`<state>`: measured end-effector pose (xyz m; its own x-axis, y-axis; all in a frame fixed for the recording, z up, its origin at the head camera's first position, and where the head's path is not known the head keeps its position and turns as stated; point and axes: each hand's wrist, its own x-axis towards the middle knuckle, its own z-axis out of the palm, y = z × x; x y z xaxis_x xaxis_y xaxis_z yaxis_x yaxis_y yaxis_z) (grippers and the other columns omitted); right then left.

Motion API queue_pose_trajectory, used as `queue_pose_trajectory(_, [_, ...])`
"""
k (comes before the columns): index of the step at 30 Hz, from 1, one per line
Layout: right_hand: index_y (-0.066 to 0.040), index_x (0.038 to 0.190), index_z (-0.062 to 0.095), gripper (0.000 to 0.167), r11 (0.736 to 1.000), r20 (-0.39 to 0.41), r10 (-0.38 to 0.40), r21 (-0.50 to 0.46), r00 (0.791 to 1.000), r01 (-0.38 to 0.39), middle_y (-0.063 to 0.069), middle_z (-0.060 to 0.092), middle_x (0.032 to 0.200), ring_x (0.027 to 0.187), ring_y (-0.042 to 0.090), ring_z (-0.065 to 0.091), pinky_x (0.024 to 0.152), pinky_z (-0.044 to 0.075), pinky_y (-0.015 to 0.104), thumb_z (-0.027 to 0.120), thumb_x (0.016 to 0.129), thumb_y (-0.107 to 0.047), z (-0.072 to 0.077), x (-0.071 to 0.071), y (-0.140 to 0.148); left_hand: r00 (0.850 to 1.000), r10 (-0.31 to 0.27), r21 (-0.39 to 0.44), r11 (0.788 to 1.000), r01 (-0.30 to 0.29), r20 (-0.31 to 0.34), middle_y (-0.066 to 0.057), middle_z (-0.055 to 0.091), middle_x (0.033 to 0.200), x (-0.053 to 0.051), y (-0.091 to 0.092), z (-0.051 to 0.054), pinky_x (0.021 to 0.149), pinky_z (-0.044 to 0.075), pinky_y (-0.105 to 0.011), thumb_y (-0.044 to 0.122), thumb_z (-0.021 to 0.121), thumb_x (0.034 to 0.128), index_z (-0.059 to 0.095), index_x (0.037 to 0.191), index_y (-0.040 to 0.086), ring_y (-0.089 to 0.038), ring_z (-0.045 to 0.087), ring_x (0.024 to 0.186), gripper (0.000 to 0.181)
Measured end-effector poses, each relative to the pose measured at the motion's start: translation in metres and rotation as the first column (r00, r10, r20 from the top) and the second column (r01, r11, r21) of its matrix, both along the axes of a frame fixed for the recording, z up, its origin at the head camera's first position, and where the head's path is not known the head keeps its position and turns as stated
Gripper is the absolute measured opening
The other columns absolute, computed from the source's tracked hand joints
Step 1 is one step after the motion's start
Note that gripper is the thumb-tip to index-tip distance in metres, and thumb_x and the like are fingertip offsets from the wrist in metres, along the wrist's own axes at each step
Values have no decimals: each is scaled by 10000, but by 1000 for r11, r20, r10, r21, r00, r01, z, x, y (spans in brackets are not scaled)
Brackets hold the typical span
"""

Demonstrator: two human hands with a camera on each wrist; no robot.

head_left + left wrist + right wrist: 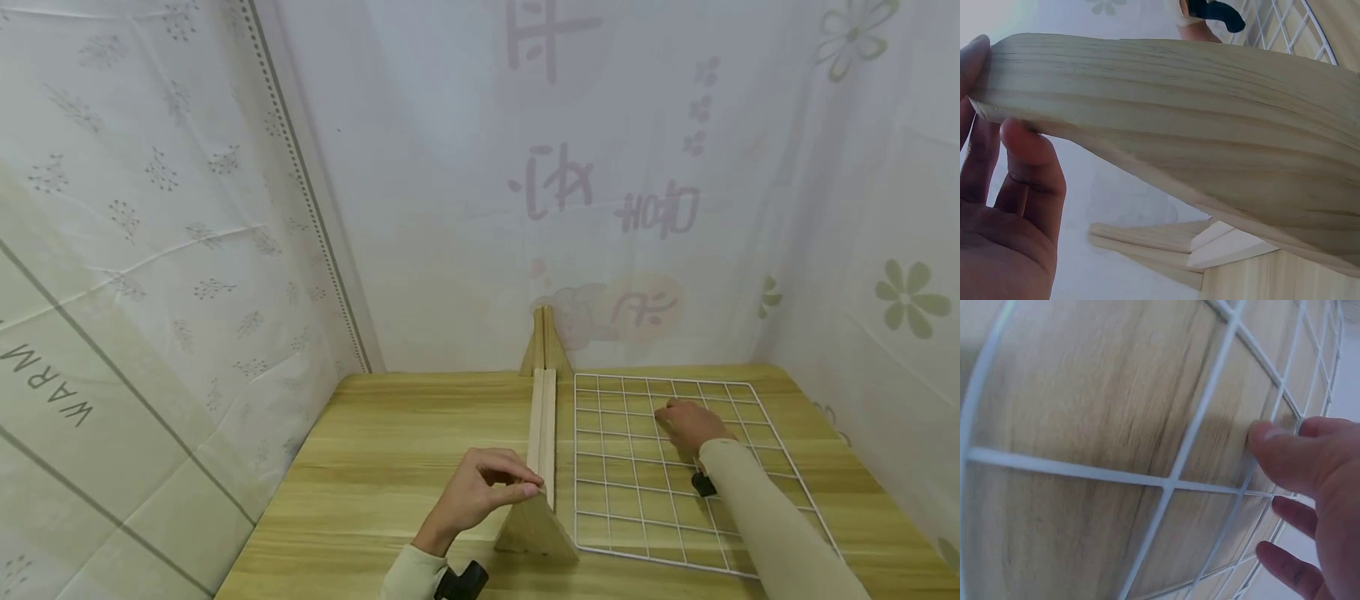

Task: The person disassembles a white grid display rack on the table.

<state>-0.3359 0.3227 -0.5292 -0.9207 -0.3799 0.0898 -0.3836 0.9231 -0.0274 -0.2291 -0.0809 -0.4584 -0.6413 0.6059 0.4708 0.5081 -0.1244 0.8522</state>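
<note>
A wooden stand has a slim grooved bar (pixel 536 417) running away from me between a near end piece (pixel 537 533) and a far end piece (pixel 555 346). Fingertips and thumb of my left hand (pixel 477 493) pinch the narrow top of the near end piece; the left wrist view shows its broad wooden face (pixel 1166 112) close up. To the right of the stand lies a white wire grid (pixel 575 467). Over its far half is my right hand (pixel 692 425), thumb and fingers spread apart beside the wires (pixel 1168 483). Whether they touch the wires is unclear.
Both the stand and the grid lie on a wood-grain table (pixel 375 467). Pale printed curtains (pixel 435 208) hang behind and along both sides. A black band (pixel 462 581) with a small device sits on the left wrist, another (pixel 702 484) on the right.
</note>
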Motion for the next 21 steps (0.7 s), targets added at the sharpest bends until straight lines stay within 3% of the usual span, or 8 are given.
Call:
queue_pose_trajectory(3, [-59,1080,712,283,998,-37,13,59,999,-11,133,693,1002,822,279,679,699,590,426,751,823,51,-3,-3,0,1000,-2,-10,1000,3,18,-278,701,918,1,3,2,617,509,-189,52,687,941,760,1008,-61,30,626,790,150])
queue_pose_trajectory(6, [-62,1093,719,330,996,-64,11,85,998,-6,153,706,1045,864,304,697,757,597,447,737,807,103,-3,-6,0,1000,8,-20,1000,-7,13,-274,702,916,2,4,3,625,513,-199,45,684,940,760,1009,-56,30,619,787,144])
queue_pose_trajectory(10, [-66,1160,722,406,999,-61,-8,46,998,11,181,705,1126,968,351,700,835,586,482,722,803,127,-2,-5,0,1000,30,-30,999,-30,5,-274,707,930,3,5,4,633,528,-229,44,685,938,760,1008,-46,28,629,813,137])
queue_pose_trajectory(17, [-49,1152,711,579,1000,-28,-5,18,1000,6,173,696,1087,944,361,684,830,585,494,773,649,231,-6,1,0,999,50,-30,998,-49,9,-241,721,942,5,6,1,623,534,-235,51,690,935,768,994,-10,25,647,850,116])
queue_pose_trajectory(21, [-56,1170,705,610,1000,-25,-10,27,1000,11,151,684,1079,949,357,675,820,585,493,765,641,243,-7,2,0,999,45,-24,999,-46,-10,-241,718,940,4,6,-1,621,542,-243,48,683,939,766,997,-9,37,636,853,116])
